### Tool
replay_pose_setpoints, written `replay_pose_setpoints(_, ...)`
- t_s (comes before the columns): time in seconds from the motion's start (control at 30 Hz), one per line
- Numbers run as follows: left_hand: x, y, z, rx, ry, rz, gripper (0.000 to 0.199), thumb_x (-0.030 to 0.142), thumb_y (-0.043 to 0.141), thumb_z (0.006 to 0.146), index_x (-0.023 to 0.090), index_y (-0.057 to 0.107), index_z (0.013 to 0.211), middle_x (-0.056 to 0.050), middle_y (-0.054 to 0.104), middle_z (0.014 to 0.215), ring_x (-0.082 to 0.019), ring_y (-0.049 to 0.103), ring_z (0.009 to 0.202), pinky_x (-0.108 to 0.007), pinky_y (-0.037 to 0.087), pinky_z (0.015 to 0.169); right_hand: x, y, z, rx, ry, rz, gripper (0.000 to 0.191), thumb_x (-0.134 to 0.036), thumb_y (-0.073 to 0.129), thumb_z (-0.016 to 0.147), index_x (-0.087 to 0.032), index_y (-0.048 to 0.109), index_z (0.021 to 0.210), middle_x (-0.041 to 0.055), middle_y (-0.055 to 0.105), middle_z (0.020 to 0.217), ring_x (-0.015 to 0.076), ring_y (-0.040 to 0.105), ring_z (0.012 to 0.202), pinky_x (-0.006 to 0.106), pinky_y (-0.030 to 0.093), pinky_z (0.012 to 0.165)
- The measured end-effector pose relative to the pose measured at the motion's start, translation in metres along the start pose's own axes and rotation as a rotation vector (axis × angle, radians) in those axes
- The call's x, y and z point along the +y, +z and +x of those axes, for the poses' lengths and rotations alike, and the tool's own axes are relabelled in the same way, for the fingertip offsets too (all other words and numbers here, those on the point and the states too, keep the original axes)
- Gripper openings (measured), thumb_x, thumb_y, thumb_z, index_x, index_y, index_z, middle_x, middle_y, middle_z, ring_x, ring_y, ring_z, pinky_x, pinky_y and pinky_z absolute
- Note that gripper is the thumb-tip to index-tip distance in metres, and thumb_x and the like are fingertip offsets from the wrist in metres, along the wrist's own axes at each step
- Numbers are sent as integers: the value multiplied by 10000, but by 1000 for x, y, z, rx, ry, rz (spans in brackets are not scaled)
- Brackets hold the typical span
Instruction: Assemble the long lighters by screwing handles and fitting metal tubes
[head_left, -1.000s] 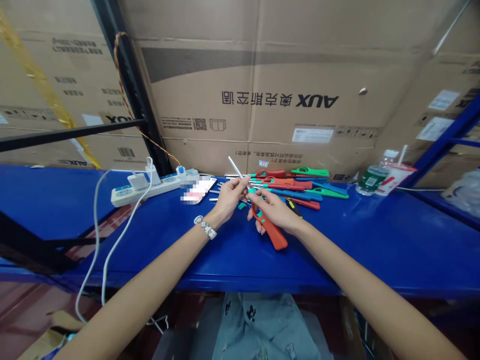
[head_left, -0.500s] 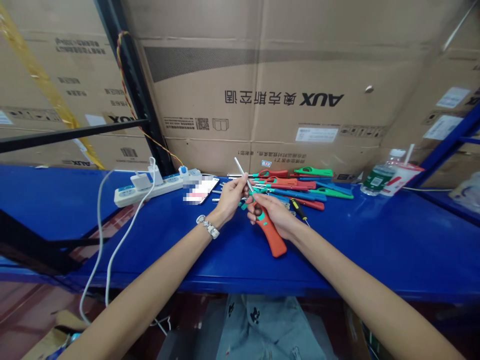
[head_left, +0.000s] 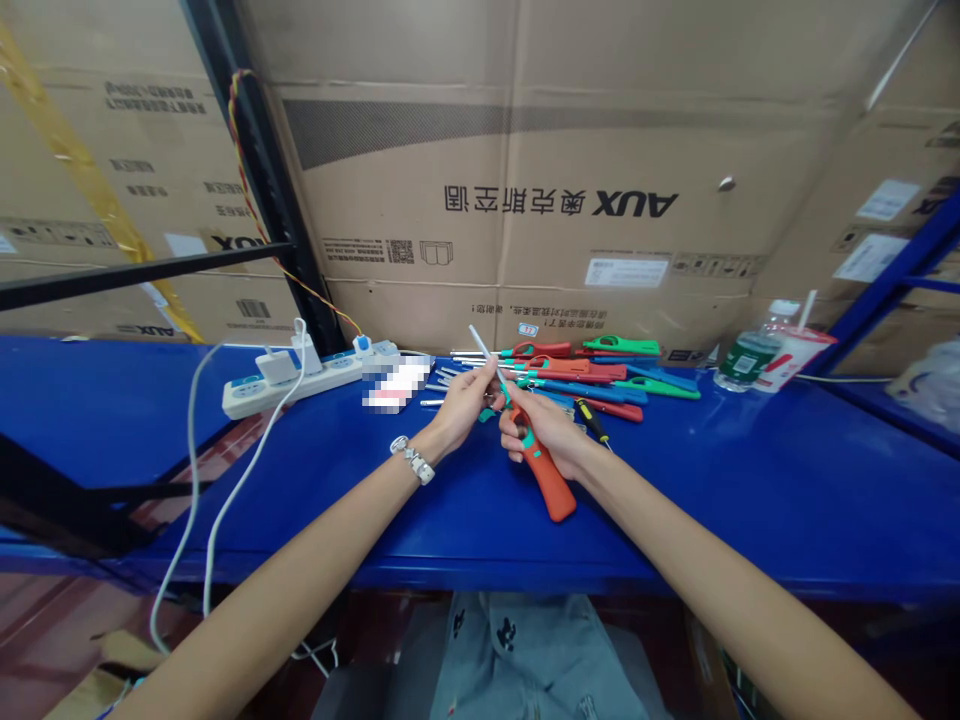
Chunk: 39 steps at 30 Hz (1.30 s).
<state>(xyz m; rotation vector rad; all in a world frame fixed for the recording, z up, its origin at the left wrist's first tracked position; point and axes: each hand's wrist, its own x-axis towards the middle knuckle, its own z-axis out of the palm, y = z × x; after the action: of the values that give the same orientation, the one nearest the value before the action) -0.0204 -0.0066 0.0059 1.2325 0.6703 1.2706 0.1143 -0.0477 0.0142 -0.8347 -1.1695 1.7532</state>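
the left hand (head_left: 459, 402) is pinching the silver tube (head_left: 479, 341) of the orange lighter (head_left: 551, 487). the right hand (head_left: 553, 428) is gripping its handle over the blue table (head_left: 750, 450). other lighters (head_left: 577, 368) are lying behind, without this one.

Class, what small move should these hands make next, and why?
Perhaps the left hand should gently turn the metal tube to check its fit: its fingers pinch the tube, while the right hand grips the orange lighter handle.

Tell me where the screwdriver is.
In the head view, the screwdriver lies on the blue surface, just right of the right hand.
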Motion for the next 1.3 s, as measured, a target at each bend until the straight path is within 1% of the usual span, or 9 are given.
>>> replay_pose_setpoints(0.17,-2,1,-5,-123,-124,-68,367,460,854,702,156,658,763,15,561,673,-103,552,632,-217,458,598,-3,-4,-3,43,3,63,430,-590,682,852,-191,532,796,-54,510,527,98,474,426,220,414,409)
replay_pose_setpoints(0.47,25,12,13,101,-107,-361,236,337,732,879,179,564,827,-44,684,862,-144,635,740,-277,503,695,4,0,-5,-27,-47,35,410,-594,675,849,-205,544,846,-52,558,532,124,531,411,244,457,409)
replay_pose_setpoints(0.6,33,17,31,192,-103,-504,256,305,619,969,182,506,775,5,599,725,-103,591,653,-252,502,707,8,1,-3,-10,-53,45,393,-576,659,868,-209,528,825,-50,561,523,128,542,410,243,468,404)
replay_pose_setpoints(0.73,37,17,43,161,-135,-618,320,296,555,1003,180,475,717,38,470,623,-70,474,536,-202,469,612,9,1,-3,18,-43,57,375,-559,633,895,-209,521,815,-47,561,520,130,549,411,243,473,398)
replay_pose_setpoints(0.87,40,15,45,89,-321,-683,407,409,430,1029,186,468,691,33,388,563,-89,400,469,-219,419,494,10,1,-4,43,-46,44,369,-546,642,890,-206,521,812,-45,560,517,131,547,402,246,477,388)
replay_pose_setpoints(0.97,46,13,43,96,-420,-712,460,407,352,1023,214,330,605,53,286,504,-85,337,413,-222,369,440,11,1,-4,37,-38,31,389,-566,652,873,-204,522,813,-43,564,513,136,554,402,249,481,384)
replay_pose_setpoints(1.07,51,13,43,98,-432,-728,462,406,354,992,230,224,585,58,244,489,-82,315,396,-231,373,438,12,1,-4,32,-39,21,404,-583,660,860,-205,525,817,-41,571,516,136,558,402,247,481,384)
replay_pose_setpoints(1.17,55,15,44,86,-399,-686,456,395,408,961,228,233,575,52,266,496,-85,337,406,-238,400,455,11,1,-4,34,-55,21,408,-584,671,850,-207,521,813,-46,568,516,134,554,399,246,481,383)
replay_pose_setpoints(1.3,58,14,48,144,-370,-647,412,305,380,952,226,250,570,50,260,481,-96,343,412,-246,420,472,10,1,-4,23,-52,9,412,-591,664,851,-209,516,808,-44,570,520,136,561,406,248,486,386)
